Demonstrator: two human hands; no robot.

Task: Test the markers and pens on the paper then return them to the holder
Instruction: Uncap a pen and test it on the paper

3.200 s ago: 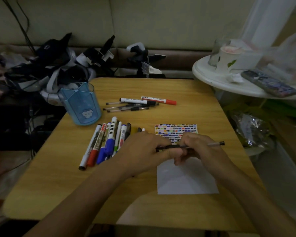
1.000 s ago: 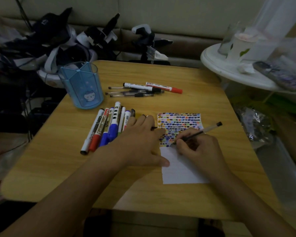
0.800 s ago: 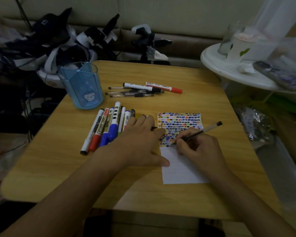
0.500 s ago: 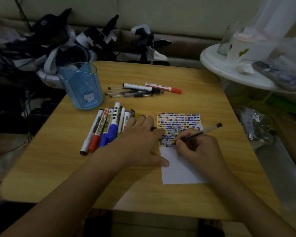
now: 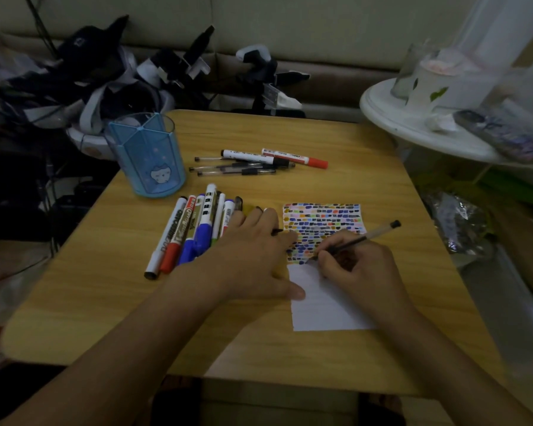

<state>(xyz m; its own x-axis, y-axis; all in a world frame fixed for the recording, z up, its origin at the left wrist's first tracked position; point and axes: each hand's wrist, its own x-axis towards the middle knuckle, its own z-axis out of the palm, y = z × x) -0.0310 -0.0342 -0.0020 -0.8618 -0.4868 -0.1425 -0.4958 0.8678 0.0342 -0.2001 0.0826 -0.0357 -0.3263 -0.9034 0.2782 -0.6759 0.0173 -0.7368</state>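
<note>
**Pen test on paper: items logged from the head view**

1. Right hand (image 5: 362,269): I saw it pinching a thin black pen (image 5: 356,241), tip down on the paper (image 5: 326,305) at the lower edge of the coloured marks, capped end angled up and away from the grip.
2. Left hand (image 5: 253,256): I saw it lying flat, fingers straight, thumb pressing the paper's left edge just beside the pen tip.
3. Row of markers (image 5: 194,229): I logged these partly under the left fingers, fanned out beyond them on the table (image 5: 105,302).
4. Blue holder (image 5: 146,156): upright, well beyond the row, far-left of the grip.
5. Second group of pens (image 5: 253,162): lying beyond the pen tip, right of the holder; one red-capped marker (image 5: 294,157) among them.
</note>
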